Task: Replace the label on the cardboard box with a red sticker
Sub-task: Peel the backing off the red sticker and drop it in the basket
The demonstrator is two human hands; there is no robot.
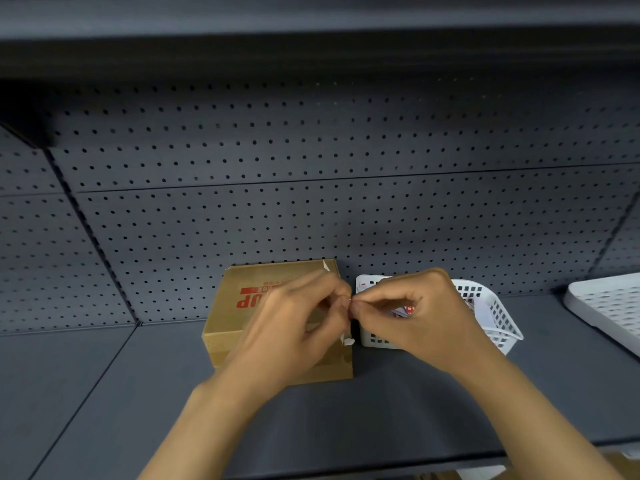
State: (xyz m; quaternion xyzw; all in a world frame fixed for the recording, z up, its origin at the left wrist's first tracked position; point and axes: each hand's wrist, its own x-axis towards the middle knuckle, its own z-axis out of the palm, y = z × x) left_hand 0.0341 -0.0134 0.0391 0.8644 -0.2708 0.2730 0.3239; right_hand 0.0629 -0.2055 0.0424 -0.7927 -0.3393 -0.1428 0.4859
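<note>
A brown cardboard box with red print stands on the grey shelf, near the pegboard back wall. My left hand hovers over the box's right half. My right hand is just beside it. The fingertips of both hands meet above the box's right edge, pinching a small red and white sticker. Much of the sticker is hidden by my fingers. White scraps cling to the box's right corners.
A white perforated basket with paper slips inside stands right of the box, partly behind my right hand. A white tray lies at the far right. An upper shelf overhangs the space.
</note>
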